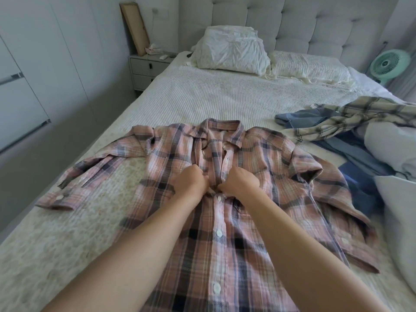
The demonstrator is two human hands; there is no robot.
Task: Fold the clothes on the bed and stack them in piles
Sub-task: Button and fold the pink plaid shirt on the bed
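A pink plaid shirt (pixel 225 210) lies spread flat, front up, on the bed (pixel 191 95), with both sleeves out to the sides. The left hand (pixel 191 183) and the right hand (pixel 240 180) are together at the button strip just below the collar, and each hand pinches the cloth there with curled fingers. To the right lies a heap of clothes (pixel 351 122), unfolded. A white pillow (pixel 231 52) stands at the headboard.
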